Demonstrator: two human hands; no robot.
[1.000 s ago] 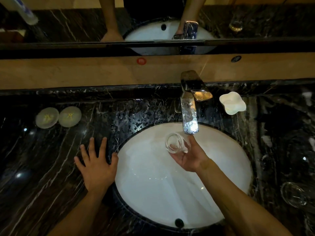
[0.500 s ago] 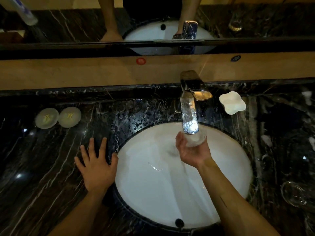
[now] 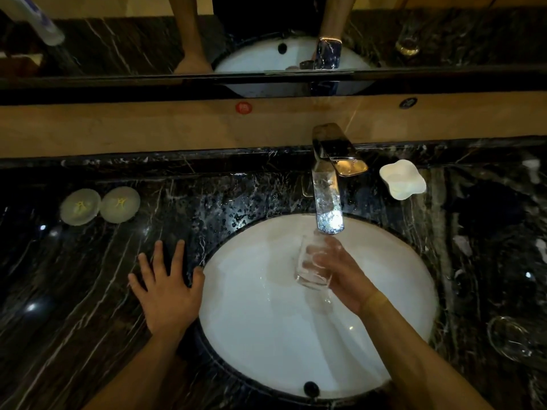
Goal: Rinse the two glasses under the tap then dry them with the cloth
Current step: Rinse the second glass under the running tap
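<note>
My right hand (image 3: 343, 273) grips a clear glass (image 3: 310, 266) over the white sink (image 3: 266, 335), just below the spout of the chrome tap (image 3: 328, 199). The glass is tilted, its mouth up toward the spout and its base toward me. My left hand (image 3: 167, 287) lies flat with fingers spread on the black marble counter (image 3: 74, 291), at the sink's left rim. A second clear glass (image 3: 512, 340) lies on the counter at the far right. No cloth is in view.
Two round pale coasters (image 3: 100, 205) sit on the counter at the left. A white flower-shaped dish (image 3: 402, 180) stands right of the tap. A mirror and a wooden ledge (image 3: 148, 128) run along the back.
The glass went from tilted left of the spout, to directly under it, and now sits slightly lower and tipped in my right hand. My left hand has stayed put.
</note>
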